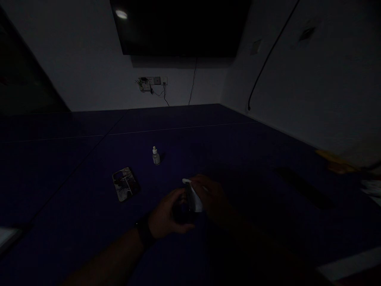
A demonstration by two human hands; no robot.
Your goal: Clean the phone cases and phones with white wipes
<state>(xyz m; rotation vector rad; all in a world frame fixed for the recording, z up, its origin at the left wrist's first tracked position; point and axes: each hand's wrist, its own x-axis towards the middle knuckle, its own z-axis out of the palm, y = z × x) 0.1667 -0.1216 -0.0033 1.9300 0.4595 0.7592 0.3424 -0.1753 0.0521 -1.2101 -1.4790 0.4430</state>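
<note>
Over the dark blue-purple table (175, 147), the person's left hand (164, 214), half curled, holds a dark, shiny thing (181, 214) by its sides. The right hand (210, 194) pinches a thin white sheet (197, 203) against it.

On the table (166, 137), a bottle (156, 157). Left of the bottle and nearer, a phone case (125, 184). Nearer and right of the bottle, the left hand (163, 216), then the right hand (210, 194). Far behind the bottle, on the wall (98, 59), a TV (184, 28) above sockets (151, 81).
</note>
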